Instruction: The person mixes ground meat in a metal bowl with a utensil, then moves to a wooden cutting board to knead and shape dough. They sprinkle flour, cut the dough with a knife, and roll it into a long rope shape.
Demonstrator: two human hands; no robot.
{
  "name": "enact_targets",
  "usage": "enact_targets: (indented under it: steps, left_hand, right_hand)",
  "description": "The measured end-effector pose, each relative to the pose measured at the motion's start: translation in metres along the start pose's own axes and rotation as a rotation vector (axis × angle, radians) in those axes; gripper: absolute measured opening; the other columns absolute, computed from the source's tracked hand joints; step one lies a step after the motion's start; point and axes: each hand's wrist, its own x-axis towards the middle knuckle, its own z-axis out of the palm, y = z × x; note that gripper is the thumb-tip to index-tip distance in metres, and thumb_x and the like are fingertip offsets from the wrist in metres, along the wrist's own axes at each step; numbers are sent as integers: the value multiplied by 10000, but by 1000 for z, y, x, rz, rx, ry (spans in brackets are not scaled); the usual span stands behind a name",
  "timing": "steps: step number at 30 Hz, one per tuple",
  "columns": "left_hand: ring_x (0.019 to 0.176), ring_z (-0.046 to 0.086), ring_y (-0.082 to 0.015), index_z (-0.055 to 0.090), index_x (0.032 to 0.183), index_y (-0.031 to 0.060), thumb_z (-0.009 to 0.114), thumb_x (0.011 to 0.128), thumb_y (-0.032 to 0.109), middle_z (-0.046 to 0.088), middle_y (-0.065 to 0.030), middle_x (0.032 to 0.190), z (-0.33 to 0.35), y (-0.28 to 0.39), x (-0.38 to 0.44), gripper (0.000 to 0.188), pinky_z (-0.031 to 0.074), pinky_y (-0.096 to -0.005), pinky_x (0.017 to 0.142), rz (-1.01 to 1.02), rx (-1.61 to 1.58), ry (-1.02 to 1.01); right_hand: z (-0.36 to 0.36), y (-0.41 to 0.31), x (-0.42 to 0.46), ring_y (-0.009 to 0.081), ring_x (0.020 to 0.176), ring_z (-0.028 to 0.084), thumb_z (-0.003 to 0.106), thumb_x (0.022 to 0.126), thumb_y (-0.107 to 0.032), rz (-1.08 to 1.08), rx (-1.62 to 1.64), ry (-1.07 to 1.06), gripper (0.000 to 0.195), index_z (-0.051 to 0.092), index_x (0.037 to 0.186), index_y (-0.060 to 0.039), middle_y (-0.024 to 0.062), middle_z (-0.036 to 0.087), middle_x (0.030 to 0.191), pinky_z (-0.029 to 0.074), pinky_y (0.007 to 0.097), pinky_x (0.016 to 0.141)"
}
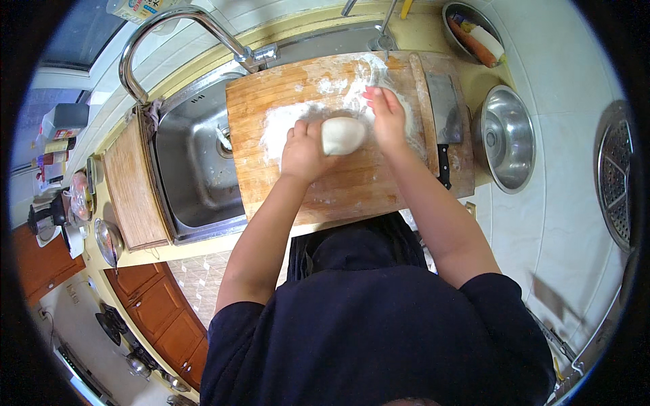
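A smooth lump of white dough (343, 135) sits on a wooden cutting board (269, 188) that bridges part of the sink. My left hand (304, 152) holds the dough from its left side, fingers curled at the far edge and thumb low near its front. Just right of the dough, my right hand (388, 119) is raised with fingers slightly bent and nothing in it. White flour (332, 86) is spread around the dough and towards the board's far edge. A thin wooden rolling pin (424, 111) lies beyond my right hand, alongside a cleaver (447, 116) with a black handle.
Left of the board are a steel sink basin (198, 177), a curved faucet (177, 12) and another wooden board (134, 182). To the right, a steel bowl (508, 139) leans near the tiled wall. Behind it, a smaller bowl (449, 15) holds a carrot (472, 43) and a white vegetable piece.
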Motion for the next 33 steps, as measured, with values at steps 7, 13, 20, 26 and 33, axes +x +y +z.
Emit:
enact_targets:
  steps: [7,13,20,26,33]
  left_hand:
    - [1145,562,-370,547,1281,21,600,854,520,563,-287,1239,11,34,-56,659,447,-404,935,-377,-800,-235]
    - [976,592,-368,564,1185,3,669,836,392,600,-230,1065,26,-2,-50,534,482,-431,839,-166,-544,-179]
    - [1130,488,-316,464,1291,55,597,834,311,514,-124,1237,60,6,-78,541,365,-450,964,41,94,136]
    - [1171,410,-306,421,1341,56,553,856,285,454,-98,1274,51,3,-17,553,270,-507,1017,28,246,232]
    - [1139,455,-352,398,1306,3,685,782,241,437,-148,1276,41,-2,-7,644,341,-483,1002,-32,-327,137]
  right_hand:
    - [0,14,-39,223,1035,600,637,887,-346,63,-255,-360,481,555,1279,-80,107,619,1187,468,353,885]
    - [13,-3,-53,313,945,636,602,881,-324,-7,-506,-496,371,611,1144,-63,165,665,1047,492,400,817]
    - [26,19,-94,341,781,598,574,869,-275,-582,-639,-42,203,629,929,-89,152,621,846,481,427,709]
    - [48,14,-27,359,783,606,574,860,-314,-292,-854,-226,256,601,794,-69,158,639,858,482,443,679]
    - [44,8,-26,341,752,627,558,895,-385,-181,-576,-318,371,627,900,-20,183,648,840,481,433,664]
